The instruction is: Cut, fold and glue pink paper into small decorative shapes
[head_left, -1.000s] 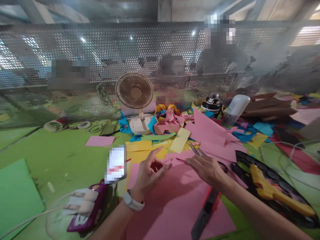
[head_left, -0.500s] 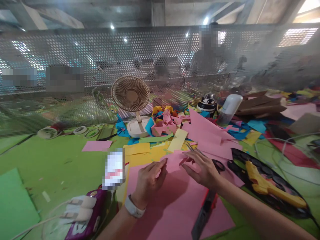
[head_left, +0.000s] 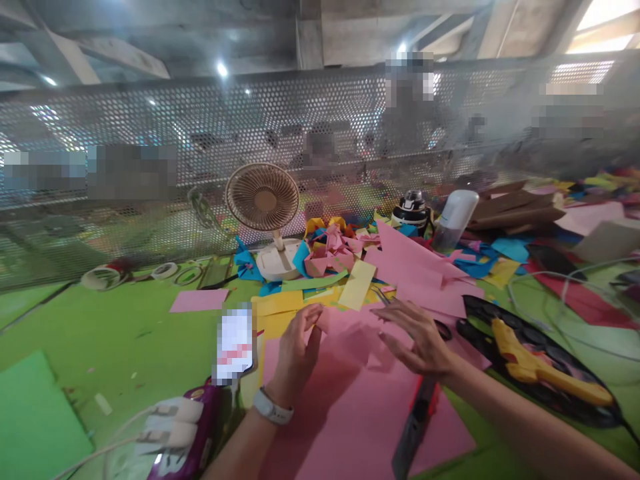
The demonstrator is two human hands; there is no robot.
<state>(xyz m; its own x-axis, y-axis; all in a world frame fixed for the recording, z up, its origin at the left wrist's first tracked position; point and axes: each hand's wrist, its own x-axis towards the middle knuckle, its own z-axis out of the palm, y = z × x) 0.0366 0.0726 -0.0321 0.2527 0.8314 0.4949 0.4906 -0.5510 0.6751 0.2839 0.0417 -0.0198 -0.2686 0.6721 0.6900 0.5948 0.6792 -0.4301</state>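
A large pink paper sheet (head_left: 350, 407) lies on the green table in front of me. My left hand (head_left: 295, 353), with a white watch at the wrist, has its fingers closed on the sheet's far edge, which is lifted and bent into a flap (head_left: 350, 327). My right hand (head_left: 420, 337) is open, fingers stretched out and resting on the flap's right side. A red and black utility knife (head_left: 417, 420) lies on the sheet under my right forearm. Scissors (head_left: 441, 328) lie just beyond my right hand, partly hidden.
A small fan (head_left: 264, 203) stands behind a heap of coloured paper scraps (head_left: 340, 250). A phone (head_left: 233, 340) leans left of my left hand. A yellow glue gun (head_left: 540, 363) lies on a black tray at right. Tape rolls (head_left: 103, 277) sit by the perforated metal screen (head_left: 150, 133).
My left hand came down from a raised pose and took the sheet's far edge. The edge has lifted into a flap, and my right hand has spread out over it.
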